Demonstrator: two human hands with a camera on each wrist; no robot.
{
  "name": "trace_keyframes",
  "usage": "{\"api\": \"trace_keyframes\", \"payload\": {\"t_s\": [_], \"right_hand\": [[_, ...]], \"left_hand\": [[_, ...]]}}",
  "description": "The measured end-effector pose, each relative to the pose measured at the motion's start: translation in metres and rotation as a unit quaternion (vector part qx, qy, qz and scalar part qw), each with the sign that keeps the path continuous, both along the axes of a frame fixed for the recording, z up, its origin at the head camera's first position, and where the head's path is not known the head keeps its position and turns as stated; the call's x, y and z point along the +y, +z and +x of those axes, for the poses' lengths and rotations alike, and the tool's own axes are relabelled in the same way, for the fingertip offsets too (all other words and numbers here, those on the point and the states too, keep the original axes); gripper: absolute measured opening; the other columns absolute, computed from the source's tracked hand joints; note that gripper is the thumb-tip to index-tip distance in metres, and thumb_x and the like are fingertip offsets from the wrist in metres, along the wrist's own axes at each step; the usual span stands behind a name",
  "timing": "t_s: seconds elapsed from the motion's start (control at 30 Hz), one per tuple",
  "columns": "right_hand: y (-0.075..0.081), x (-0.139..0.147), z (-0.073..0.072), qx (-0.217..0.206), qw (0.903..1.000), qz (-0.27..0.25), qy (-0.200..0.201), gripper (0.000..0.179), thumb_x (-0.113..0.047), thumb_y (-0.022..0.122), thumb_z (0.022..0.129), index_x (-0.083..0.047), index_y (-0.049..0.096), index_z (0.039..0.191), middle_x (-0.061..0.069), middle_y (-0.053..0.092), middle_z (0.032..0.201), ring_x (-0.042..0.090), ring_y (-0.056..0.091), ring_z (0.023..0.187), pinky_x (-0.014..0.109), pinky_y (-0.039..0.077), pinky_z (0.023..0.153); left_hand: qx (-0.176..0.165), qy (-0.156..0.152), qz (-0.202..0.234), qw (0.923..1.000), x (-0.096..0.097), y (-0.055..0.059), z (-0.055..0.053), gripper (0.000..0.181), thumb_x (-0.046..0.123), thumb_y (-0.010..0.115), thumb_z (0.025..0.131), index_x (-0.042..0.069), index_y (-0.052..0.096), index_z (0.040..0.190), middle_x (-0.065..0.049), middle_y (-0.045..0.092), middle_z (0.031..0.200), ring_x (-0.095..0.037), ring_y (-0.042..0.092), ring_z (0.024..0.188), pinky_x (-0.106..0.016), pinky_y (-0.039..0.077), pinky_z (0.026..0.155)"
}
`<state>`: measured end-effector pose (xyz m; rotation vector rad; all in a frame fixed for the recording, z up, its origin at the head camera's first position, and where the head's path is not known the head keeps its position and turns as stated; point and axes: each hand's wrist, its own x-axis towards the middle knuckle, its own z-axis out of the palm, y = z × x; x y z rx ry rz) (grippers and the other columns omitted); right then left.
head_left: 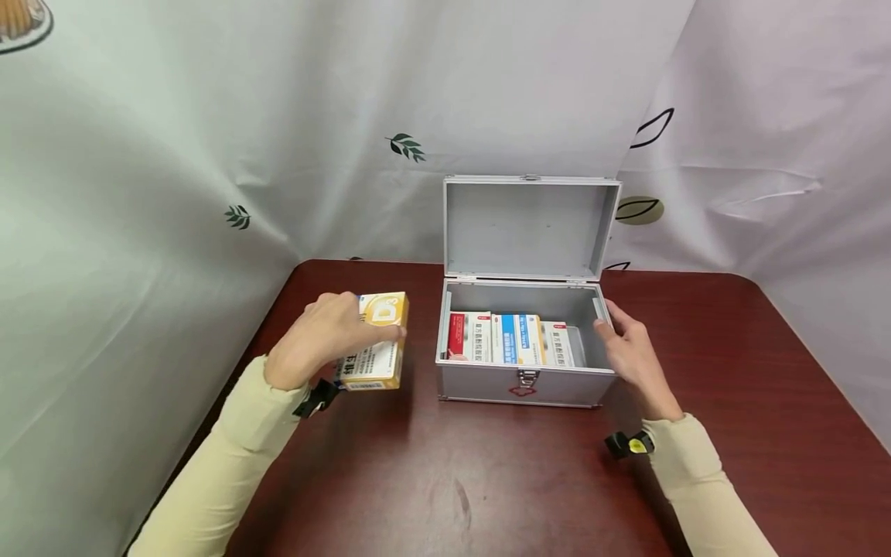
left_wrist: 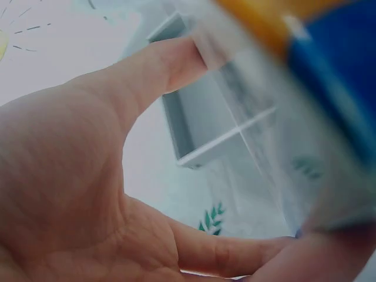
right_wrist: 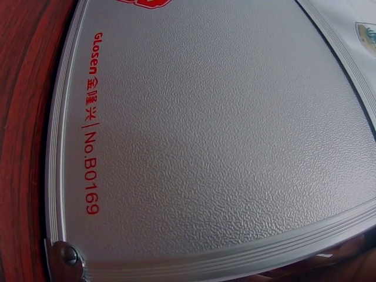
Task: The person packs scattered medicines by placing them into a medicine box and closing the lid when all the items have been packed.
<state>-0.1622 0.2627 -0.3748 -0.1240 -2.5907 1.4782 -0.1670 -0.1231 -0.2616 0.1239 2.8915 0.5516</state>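
Observation:
My left hand [head_left: 327,333] pinches a yellow-and-white medicine box [head_left: 379,348] left of the metal case. In the left wrist view the box [left_wrist: 341,76] shows blurred orange and blue, with the thumb on one edge and fingertips on another. A silver first-aid case [head_left: 480,387] stands with its lid [head_left: 529,232] raised. Around the case's right wall my right hand [head_left: 633,352] is hooked, thumb over the rim and fingers outside. Upright inside are a red-and-white medicine box [head_left: 476,336], a blue-and-white one [head_left: 517,339] and a white one [head_left: 558,344]. The right wrist view is filled by the case's lettered front [right_wrist: 205,135].
The case rests on a dark red-brown table [head_left: 452,480] with rounded back corners. A pale curtain [head_left: 348,116] with leaf prints hangs behind and along the sides. Below the lid is a latch [head_left: 527,378] on the case's front.

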Motion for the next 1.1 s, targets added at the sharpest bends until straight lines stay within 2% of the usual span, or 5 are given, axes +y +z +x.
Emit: {"api": "trace_keyframes", "payload": {"t_s": [0.17,0.47,0.77,1.03,1.1], "right_hand": [[0.000,0.001,0.000,-0.004,1.0000,-0.004,0.003,0.052,-0.021,0.039,0.098,-0.004,0.026,0.145,0.027,0.037,0.138,0.035,0.042,0.117,0.051,0.035,0.095],[0.001,0.001,0.000,-0.014,0.9999,0.005,0.000,0.052,-0.022,0.039,0.098,-0.005,0.025,0.145,0.026,0.037,0.139,0.034,0.041,0.118,0.051,0.035,0.096],[0.000,0.001,0.000,-0.009,0.9997,0.023,-0.007,0.051,-0.023,0.039,0.097,-0.006,0.028,0.144,0.025,0.041,0.136,0.033,0.045,0.114,0.047,0.036,0.092],[0.001,0.002,0.000,-0.024,0.9996,0.014,-0.004,0.051,-0.024,0.038,0.098,-0.008,0.027,0.145,0.025,0.045,0.132,0.032,0.051,0.105,0.023,0.045,0.073],[0.002,0.002,0.000,-0.029,0.9995,0.014,-0.003,0.051,-0.025,0.038,0.098,-0.008,0.027,0.145,0.025,0.045,0.132,0.033,0.052,0.104,0.021,0.046,0.071]], "left_hand": [[-0.010,-0.002,0.013,0.9999,0.025,0.011,-0.007,0.052,0.057,0.066,0.067,0.007,0.057,0.074,-0.012,0.057,0.071,-0.023,0.056,0.047,-0.034,0.045,0.035],[-0.041,-0.049,0.021,0.9978,0.087,0.020,-0.032,0.046,0.052,0.069,0.068,0.009,0.058,0.083,-0.008,0.061,0.077,-0.017,0.062,0.057,-0.028,0.049,0.044],[-0.074,-0.118,0.028,0.9898,0.160,0.005,-0.049,0.043,0.054,0.067,0.073,0.012,0.061,0.082,-0.003,0.061,0.076,-0.013,0.059,0.062,-0.027,0.050,0.054],[-0.155,-0.076,0.059,0.9832,0.211,-0.010,-0.060,0.052,0.051,0.071,0.072,0.010,0.058,0.102,-0.006,0.058,0.088,-0.019,0.062,0.065,-0.029,0.052,0.049],[-0.149,-0.079,0.041,0.9848,0.220,-0.013,-0.061,0.058,0.053,0.070,0.072,0.012,0.057,0.110,-0.005,0.057,0.095,-0.018,0.061,0.072,-0.028,0.052,0.053]]}}
